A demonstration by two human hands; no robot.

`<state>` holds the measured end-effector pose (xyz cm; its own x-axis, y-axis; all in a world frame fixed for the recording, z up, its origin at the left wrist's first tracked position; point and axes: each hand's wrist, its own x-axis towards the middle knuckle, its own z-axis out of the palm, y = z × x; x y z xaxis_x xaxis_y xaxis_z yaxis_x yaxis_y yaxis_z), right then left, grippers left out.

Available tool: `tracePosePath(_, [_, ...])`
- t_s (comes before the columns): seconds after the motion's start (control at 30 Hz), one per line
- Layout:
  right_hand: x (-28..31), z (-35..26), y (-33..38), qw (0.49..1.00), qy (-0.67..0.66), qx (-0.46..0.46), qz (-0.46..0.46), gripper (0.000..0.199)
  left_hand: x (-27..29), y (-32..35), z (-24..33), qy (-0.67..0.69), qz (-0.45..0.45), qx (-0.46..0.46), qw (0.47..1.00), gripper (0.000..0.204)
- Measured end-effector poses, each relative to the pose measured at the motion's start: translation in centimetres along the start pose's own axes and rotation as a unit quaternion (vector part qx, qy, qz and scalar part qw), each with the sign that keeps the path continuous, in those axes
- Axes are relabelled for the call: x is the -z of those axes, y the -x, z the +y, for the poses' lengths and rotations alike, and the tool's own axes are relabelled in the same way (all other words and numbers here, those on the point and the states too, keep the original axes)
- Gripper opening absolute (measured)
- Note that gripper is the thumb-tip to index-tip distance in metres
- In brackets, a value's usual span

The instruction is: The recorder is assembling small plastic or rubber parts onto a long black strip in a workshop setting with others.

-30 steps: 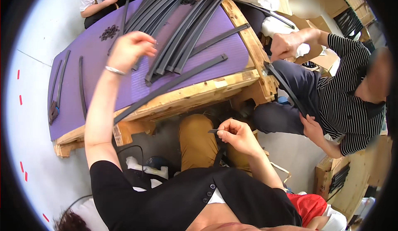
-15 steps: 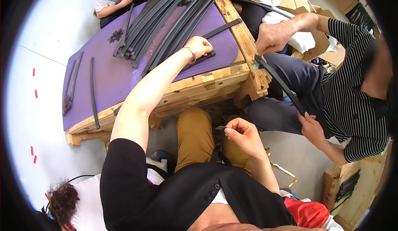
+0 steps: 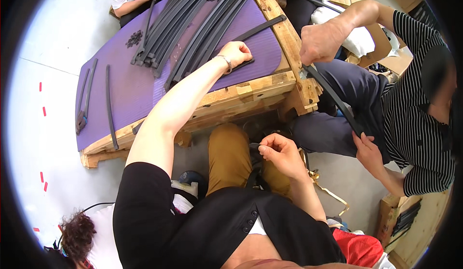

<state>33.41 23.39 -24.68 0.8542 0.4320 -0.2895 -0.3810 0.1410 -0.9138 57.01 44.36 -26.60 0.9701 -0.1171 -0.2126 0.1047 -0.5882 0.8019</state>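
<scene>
Nearest the camera, the right hand [image 3: 282,154] hovers above the lap, fingers pressed together and pinching a small dark piece [image 3: 254,146]. Farther out, the left hand [image 3: 237,54] rests curled on a black strip [image 3: 260,28] lying on the purple mat [image 3: 120,83] of the wooden worktop [image 3: 251,93]. Beyond it lies a bundle of black strips [image 3: 185,25]; to the right, a seated person in a striped shirt [image 3: 417,105] grips another long strip [image 3: 333,97].
</scene>
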Motion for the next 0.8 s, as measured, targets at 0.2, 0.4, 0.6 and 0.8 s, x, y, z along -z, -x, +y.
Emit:
tracePosePath(0.2, [-0.5, 0.6, -0.2, 1.0, -0.028, 0.013, -0.006, 0.008, -1.0, -0.8, 0.0, -0.05, 0.014, 0.012, 0.999, 0.012])
tracePosePath(0.4, [-0.9, 0.3, 1.6, 1.0, -0.014, 0.019, -0.005, 0.008, -0.5, 0.1, -1.0, 0.073, 0.037, 0.001, 0.997, 0.01])
tracePosePath(0.6, [-0.4, 0.4, 1.7, 1.0, -0.003, 0.02, 0.005, 0.008, -0.2, 0.1, -0.7, 0.1, 0.017, 0.027, 0.994, 0.011])
tracePosePath(0.8, [-0.2, 0.4, 1.0, 1.0, -0.012, 0.011, 0.005, 0.008, 0.1, 0.9, -1.3, 0.155, 0.037, -0.005, 0.987, 0.018])
